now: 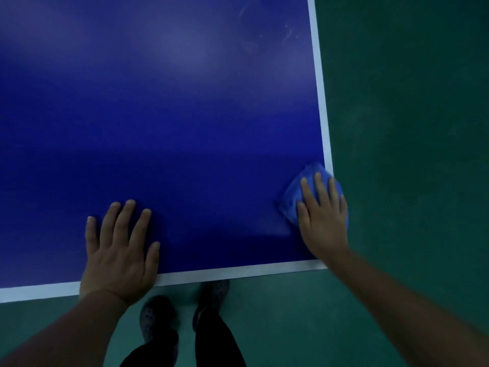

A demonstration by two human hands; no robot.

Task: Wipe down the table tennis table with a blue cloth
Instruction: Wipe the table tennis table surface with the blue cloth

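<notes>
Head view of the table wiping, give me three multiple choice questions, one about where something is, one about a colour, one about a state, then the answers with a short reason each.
1. Where is the cloth?
A. At the table's near right corner
B. In the middle of the table
C. On the floor

2. What colour is the line along the table's edges?
A. Yellow
B. White
C. Red

3. How is the left hand?
A. Clenched in a fist
B. Lifted off the table
C. Flat on the table, fingers spread

Answers:
1. A, since the right hand presses the cloth by the corner where the two edge lines meet.
2. B, since a white band borders the blue top.
3. C, since its palm and straight fingers lie on the surface near the front edge.
</notes>
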